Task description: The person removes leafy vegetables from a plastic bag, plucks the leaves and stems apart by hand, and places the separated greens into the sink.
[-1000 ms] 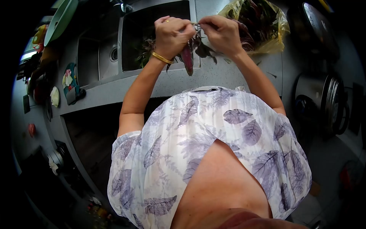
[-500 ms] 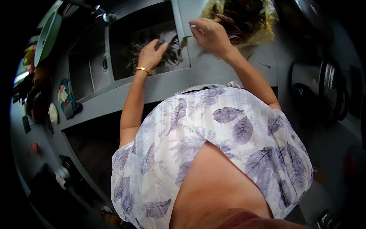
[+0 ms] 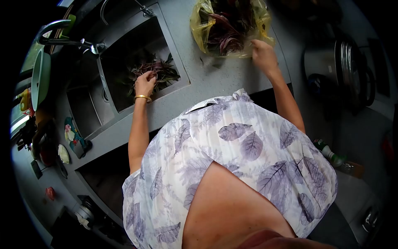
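Note:
My left hand (image 3: 145, 84), with a gold bracelet at its wrist, reaches into the right sink basin (image 3: 120, 89). Its fingers are closed on the purple-green leafy greens (image 3: 163, 71) heaped there. Over the counter, my right hand (image 3: 264, 57) pinches the near right edge of a yellow plastic bag (image 3: 200, 31); slight blur softens its fingertips. The bag gapes open toward me, and dark purple leaves (image 3: 232, 39) fill it. A few loose bits of leaf lie on the counter just in front of the bag.
A second basin (image 3: 89, 110) adjoins on the left, with a faucet (image 3: 62, 41) behind. A pale green tub (image 3: 40, 81) stands at the far left. On the right is a large metal pot (image 3: 338, 62). The grey counter (image 3: 199, 85) runs along my front.
My right hand has gone from the bag's left side to its right edge and grips it. My left hand's spread fingers have closed on the greens. The camera view has shifted.

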Demonstrator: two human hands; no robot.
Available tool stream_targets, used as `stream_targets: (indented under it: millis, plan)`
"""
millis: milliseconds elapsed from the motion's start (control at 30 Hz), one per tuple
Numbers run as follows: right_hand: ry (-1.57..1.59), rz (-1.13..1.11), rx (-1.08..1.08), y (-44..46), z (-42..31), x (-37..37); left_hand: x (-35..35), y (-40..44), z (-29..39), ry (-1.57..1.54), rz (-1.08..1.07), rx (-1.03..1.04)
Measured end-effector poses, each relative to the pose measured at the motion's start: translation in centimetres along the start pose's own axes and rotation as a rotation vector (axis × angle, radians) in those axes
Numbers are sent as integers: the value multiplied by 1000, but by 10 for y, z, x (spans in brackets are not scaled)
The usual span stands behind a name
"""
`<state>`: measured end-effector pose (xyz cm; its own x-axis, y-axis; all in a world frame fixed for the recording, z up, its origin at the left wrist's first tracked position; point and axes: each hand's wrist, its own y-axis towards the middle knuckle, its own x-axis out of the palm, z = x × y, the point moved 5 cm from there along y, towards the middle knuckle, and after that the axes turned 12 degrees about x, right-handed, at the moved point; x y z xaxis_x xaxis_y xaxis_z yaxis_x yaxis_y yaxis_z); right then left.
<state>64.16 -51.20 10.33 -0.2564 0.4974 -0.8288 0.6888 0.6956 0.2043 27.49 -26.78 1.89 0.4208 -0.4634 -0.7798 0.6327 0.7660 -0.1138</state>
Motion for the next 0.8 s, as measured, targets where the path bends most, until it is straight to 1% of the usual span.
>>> stream_targets:
  millis: [33,100,133,233,300,400,500,600,700,800]
  plan:
    - [5,11,20,3,2,0,-23,-5,30,407,-55,-113]
    - [14,40,60,9,6,0,-32,-1,26,501,104,48]
    - [-14,-8,89,14,8,5,-33,3,28,432,169,89]
    - [-131,-135,196,24,2,21,-27,17,48,180,88,180]
    - [-260,-190,293,27,-2,28,-24,17,75,167,162,284]
    - [-348,-253,346,27,0,33,-23,14,106,89,147,361]
    - [-148,-183,359,22,8,37,-25,13,124,-10,120,378]
    - [-69,-89,207,19,3,35,-28,15,135,-14,157,448]
    - [72,32,116,17,-8,23,-30,14,144,-61,169,484]
    - [278,305,-31,14,-31,-4,-37,13,159,-106,222,541]
